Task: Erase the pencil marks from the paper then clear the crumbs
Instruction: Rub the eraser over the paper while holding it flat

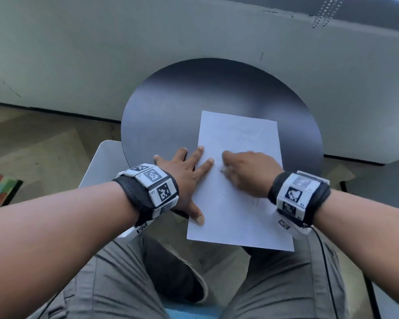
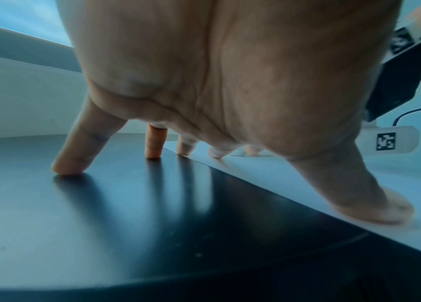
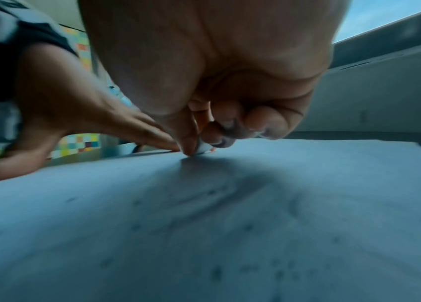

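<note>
Left hand (image 1: 182, 178) lies spread flat for me, fingers on the round dark bench (image 1: 171, 111) and the paper's (image 1: 237, 203) 9 o'clock edge. I see the paper overhanging the bench at 6 o'clock. Right hand (image 1: 247, 173) pinches a small white eraser (image 3: 203, 147) onto the sheet's middle; dark crumbs (image 3: 276, 267) dot it.

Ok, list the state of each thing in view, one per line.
paper: flat on the table, near edge overhanging, faint marks and dark specks on it
eraser: pinched in the right hand, tip on the paper
left hand: fingers spread, pressing the paper's left edge and the table
right hand: curled round the eraser, blurred
table: round, dark, bearing the paper
</note>
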Action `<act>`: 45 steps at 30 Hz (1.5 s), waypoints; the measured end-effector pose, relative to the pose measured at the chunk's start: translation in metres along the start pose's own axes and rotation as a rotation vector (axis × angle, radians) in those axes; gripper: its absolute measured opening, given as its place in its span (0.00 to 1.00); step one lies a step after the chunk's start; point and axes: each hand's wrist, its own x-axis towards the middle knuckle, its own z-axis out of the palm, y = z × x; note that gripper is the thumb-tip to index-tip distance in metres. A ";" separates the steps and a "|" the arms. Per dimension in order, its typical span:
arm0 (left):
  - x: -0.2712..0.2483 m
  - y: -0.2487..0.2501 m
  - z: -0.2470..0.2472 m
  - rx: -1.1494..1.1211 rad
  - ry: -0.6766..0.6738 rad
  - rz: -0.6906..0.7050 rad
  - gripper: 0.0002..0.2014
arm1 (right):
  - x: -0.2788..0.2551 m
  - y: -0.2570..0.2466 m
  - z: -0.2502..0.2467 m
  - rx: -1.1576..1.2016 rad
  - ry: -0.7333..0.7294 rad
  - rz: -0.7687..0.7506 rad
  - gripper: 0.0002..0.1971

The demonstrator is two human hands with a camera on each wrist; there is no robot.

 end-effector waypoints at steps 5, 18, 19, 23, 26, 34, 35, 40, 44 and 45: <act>0.002 0.002 -0.001 -0.015 -0.028 -0.007 0.72 | -0.034 -0.024 0.010 0.036 -0.096 -0.219 0.07; 0.002 0.006 -0.006 0.002 -0.056 -0.004 0.71 | -0.028 -0.021 0.002 -0.069 -0.101 -0.241 0.08; 0.002 0.006 -0.006 0.004 -0.054 -0.006 0.71 | -0.019 -0.010 -0.002 -0.070 -0.067 -0.133 0.07; 0.001 0.006 -0.007 0.010 -0.057 -0.015 0.71 | -0.023 -0.009 0.000 0.066 -0.021 -0.094 0.08; 0.001 0.008 -0.010 0.025 -0.064 -0.022 0.72 | -0.043 -0.035 0.012 0.104 -0.169 -0.283 0.06; 0.000 0.007 -0.010 0.021 -0.037 -0.019 0.72 | -0.024 -0.026 0.008 0.240 -0.084 -0.255 0.06; 0.000 0.008 -0.010 0.016 -0.041 -0.020 0.72 | -0.027 -0.026 0.009 0.238 -0.131 -0.288 0.05; -0.002 0.011 -0.013 0.037 -0.042 -0.025 0.70 | -0.009 -0.003 -0.002 0.298 0.056 0.000 0.09; -0.003 0.012 -0.014 0.022 -0.055 -0.026 0.71 | -0.029 -0.015 0.011 0.311 -0.089 -0.196 0.05; -0.003 0.012 -0.014 0.019 -0.060 -0.026 0.71 | -0.031 -0.014 0.011 0.310 -0.143 -0.216 0.05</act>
